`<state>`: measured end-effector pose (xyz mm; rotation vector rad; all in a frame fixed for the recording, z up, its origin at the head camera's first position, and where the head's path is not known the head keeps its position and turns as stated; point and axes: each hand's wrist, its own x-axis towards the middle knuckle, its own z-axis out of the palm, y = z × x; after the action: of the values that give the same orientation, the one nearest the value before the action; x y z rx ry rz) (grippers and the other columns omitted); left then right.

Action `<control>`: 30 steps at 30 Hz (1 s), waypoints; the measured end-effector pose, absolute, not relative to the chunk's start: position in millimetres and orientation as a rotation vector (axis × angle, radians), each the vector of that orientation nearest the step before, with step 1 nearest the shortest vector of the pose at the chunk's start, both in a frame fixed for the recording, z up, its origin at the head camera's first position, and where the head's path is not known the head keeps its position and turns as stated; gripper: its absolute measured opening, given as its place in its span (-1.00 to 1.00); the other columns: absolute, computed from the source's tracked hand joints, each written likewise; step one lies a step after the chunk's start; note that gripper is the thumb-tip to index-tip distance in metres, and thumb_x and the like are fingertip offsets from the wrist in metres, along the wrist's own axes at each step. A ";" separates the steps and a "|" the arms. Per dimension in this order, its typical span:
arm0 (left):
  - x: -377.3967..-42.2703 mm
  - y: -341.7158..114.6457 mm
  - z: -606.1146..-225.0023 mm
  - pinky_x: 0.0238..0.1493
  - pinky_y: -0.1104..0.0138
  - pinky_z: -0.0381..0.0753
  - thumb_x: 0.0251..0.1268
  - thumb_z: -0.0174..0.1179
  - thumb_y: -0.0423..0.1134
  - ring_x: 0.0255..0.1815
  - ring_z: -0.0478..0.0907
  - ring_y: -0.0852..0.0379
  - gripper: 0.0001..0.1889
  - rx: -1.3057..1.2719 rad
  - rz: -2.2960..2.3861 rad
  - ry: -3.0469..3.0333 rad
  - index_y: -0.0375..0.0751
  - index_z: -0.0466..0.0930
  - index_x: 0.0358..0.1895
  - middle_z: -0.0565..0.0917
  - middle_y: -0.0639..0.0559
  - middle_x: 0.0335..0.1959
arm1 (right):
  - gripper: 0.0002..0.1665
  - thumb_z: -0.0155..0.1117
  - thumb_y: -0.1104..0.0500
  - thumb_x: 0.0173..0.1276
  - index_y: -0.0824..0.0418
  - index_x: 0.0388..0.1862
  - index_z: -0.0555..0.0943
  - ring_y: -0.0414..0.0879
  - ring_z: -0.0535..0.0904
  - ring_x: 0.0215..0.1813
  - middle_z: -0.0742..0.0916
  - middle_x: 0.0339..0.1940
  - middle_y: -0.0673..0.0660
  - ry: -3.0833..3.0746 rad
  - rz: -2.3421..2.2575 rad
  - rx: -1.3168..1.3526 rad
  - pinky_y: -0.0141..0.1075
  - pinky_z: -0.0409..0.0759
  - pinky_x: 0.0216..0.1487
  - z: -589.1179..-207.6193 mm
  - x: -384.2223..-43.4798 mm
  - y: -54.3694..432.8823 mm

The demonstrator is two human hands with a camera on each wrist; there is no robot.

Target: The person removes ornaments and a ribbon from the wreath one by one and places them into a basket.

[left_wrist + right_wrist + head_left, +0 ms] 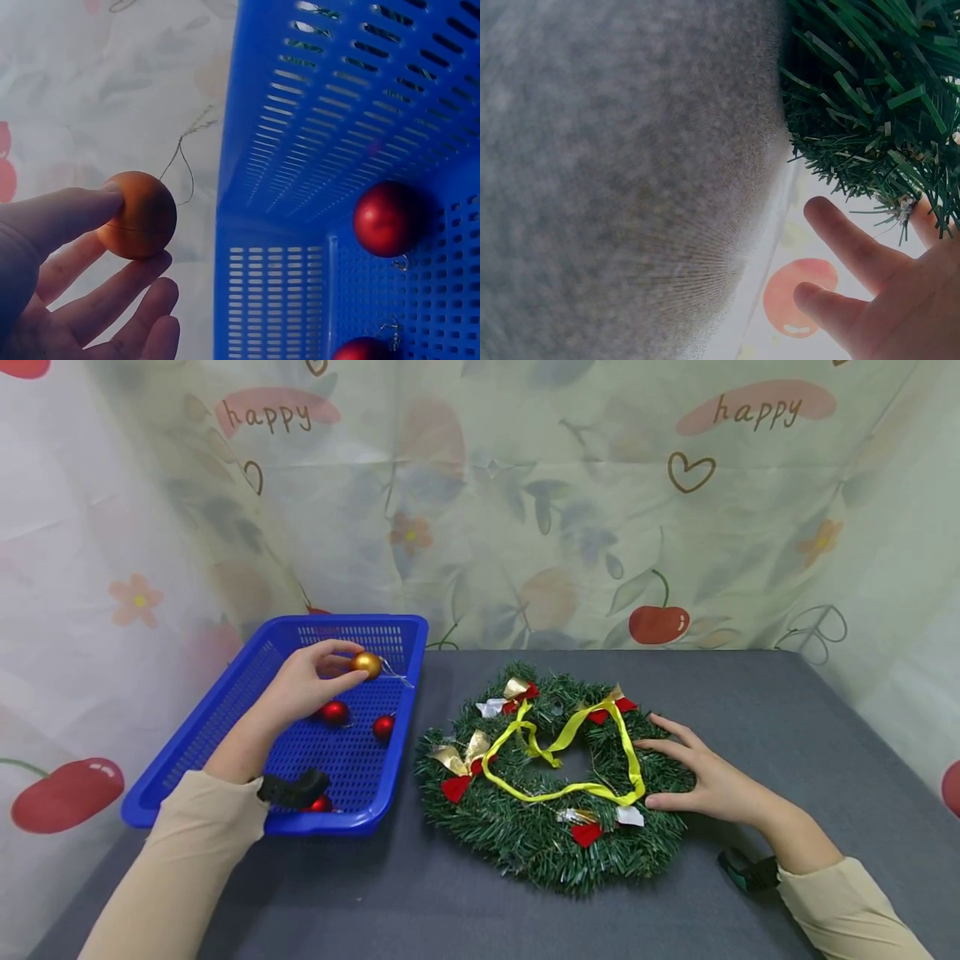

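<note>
Between thumb and fingers, my left hand (303,678) pinches a gold Christmas ball (366,665) above the blue basket (411,727). A thin silver hanging loop (180,161) trails from the ball in the left wrist view. Red Christmas balls (334,712) lie on the basket's floor. To the right, a green wreath (480,814) lies on the table, with red, gold and white bows and a yellow ribbon (551,795) over it. My right hand (716,781) rests at the wreath's right edge with its fingers spread and fairly straight, thumb near the ribbon's end.
A dark grey cloth (757,718) covers the table. Behind it and at both sides hangs a printed curtain (495,527) with cherries and flowers. The basket's raised rim stands just left of the wreath.
</note>
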<state>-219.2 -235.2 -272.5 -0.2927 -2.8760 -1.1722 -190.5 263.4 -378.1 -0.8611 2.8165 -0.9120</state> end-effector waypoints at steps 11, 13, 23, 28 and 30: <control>-227.9 -235.3 -277.9 -0.02 0.11 0.60 0.30 0.14 -0.13 0.14 0.51 -0.21 -0.55 -0.294 -1.116 -2.931 -0.27 0.41 0.18 0.53 -0.36 0.13 | -0.22 0.39 -0.02 0.13 0.09 0.31 0.35 0.40 0.03 0.41 0.04 0.50 0.27 2.825 -0.907 -0.865 0.38 0.26 0.08 -378.3 -191.0 264.0; -229.7 -235.3 -279.8 -0.02 0.09 0.60 0.30 0.14 -0.14 0.14 0.51 -0.21 -0.56 -0.289 -1.104 -2.941 -0.27 0.41 0.18 0.53 -0.35 0.13 | -0.22 0.40 -0.02 0.13 0.10 0.31 0.35 0.40 0.03 0.41 0.04 0.50 0.28 2.825 -0.907 -0.867 0.38 0.26 0.08 -378.7 -191.0 264.1; -232.8 -233.6 -285.1 0.01 0.07 0.57 0.30 0.14 -0.19 0.16 0.49 -0.24 -0.58 -0.301 -1.062 -2.978 -0.30 0.41 0.17 0.53 -0.38 0.13 | -0.23 0.40 -0.01 0.12 0.10 0.31 0.36 0.41 0.03 0.41 0.05 0.50 0.29 2.820 -0.913 -0.868 0.38 0.26 0.08 -378.6 -190.6 264.0; -233.4 -232.8 -286.5 0.04 0.02 0.55 0.31 0.12 -0.20 0.17 0.48 -0.25 -0.59 -0.314 -1.021 -2.997 -0.32 0.40 0.16 0.51 -0.38 0.14 | -0.23 0.40 -0.01 0.13 0.11 0.31 0.35 0.41 0.03 0.41 0.05 0.50 0.29 2.818 -0.914 -0.864 0.38 0.27 0.07 -377.7 -190.2 263.6; -233.9 -232.6 -287.3 0.05 0.00 0.54 0.31 0.12 -0.21 0.17 0.48 -0.25 -0.59 -0.324 -1.006 -3.003 -0.32 0.40 0.16 0.52 -0.39 0.13 | -0.23 0.40 -0.01 0.13 0.11 0.31 0.35 0.42 0.03 0.41 0.05 0.49 0.29 2.818 -0.912 -0.863 0.38 0.27 0.07 -377.2 -189.8 263.4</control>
<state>-233.9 -232.6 -287.3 -0.3237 -3.0030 -1.0057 -189.8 263.4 -377.2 -0.8630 2.8183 -0.9118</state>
